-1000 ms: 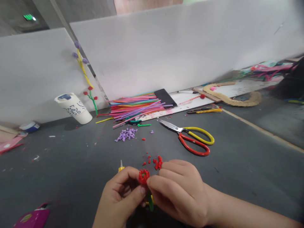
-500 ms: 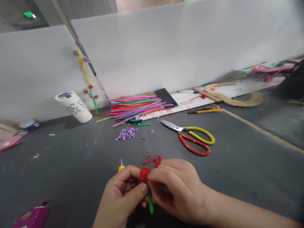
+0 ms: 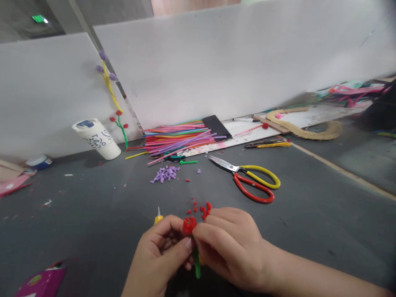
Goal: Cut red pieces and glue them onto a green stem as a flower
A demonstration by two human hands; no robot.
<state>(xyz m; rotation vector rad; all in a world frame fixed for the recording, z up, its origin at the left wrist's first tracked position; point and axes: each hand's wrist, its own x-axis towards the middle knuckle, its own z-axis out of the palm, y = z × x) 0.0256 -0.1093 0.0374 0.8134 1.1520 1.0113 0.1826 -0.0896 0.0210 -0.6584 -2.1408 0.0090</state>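
Observation:
A small red craft flower (image 3: pixel 189 225) on a green stem (image 3: pixel 197 264) is held upright between my two hands, low in the middle of the head view. My left hand (image 3: pixel 163 251) is closed on it from the left, thumb and index finger just under the red top. From the right, my right hand (image 3: pixel 235 247) is closed with its fingertips against the flower's side; whether a tiny piece is pinched there is hidden. Loose red bits (image 3: pixel 205 209) lie just beyond my hands. A yellow glue bottle tip (image 3: pixel 159 217) shows behind my left hand.
Scissors (image 3: pixel 235 169) with red and yellow handles lie ahead to the right. Beyond are a purple bits pile (image 3: pixel 165 174), a pipe cleaner bundle (image 3: pixel 179 138) and a black phone (image 3: pixel 216 126). A white cup (image 3: pixel 99 140) stands at left, a purple packet (image 3: pixel 41 282) nearer.

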